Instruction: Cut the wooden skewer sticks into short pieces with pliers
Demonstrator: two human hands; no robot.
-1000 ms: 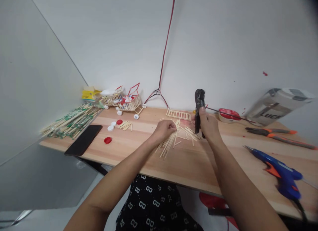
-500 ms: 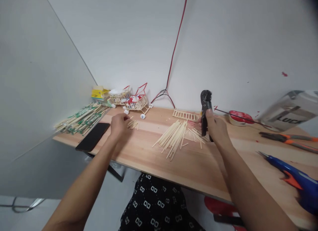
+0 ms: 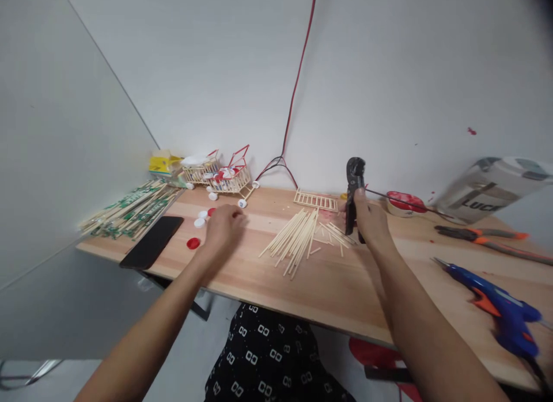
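Note:
My right hand (image 3: 368, 220) is closed round the handles of black cutting pliers (image 3: 354, 180), held upright with the jaws up near the wall. My left hand (image 3: 222, 229) rests knuckles-up on the wooden table (image 3: 345, 292), left of a loose bundle of long thin wooden sticks (image 3: 294, 241). Its fingers curl down where a small heap of short sticks lay; what they grip is hidden. A red bottle cap (image 3: 193, 243) and a white cap (image 3: 199, 222) lie just left of that hand. A ladder-like stick panel (image 3: 315, 200) lies behind the bundle.
Two small stick carts (image 3: 224, 177) and a yellow box (image 3: 164, 163) stand at the back left, beside wrapped chopsticks (image 3: 129, 209) and a black phone (image 3: 151, 249). To the right are a red paint dish (image 3: 400, 201), orange-handled pliers (image 3: 479, 235), a blue glue gun (image 3: 496, 304) and a silver bag (image 3: 492, 189).
My left hand left the long stick bundle and moved left to the short sticks and caps. My right hand kept the black pliers upright in place.

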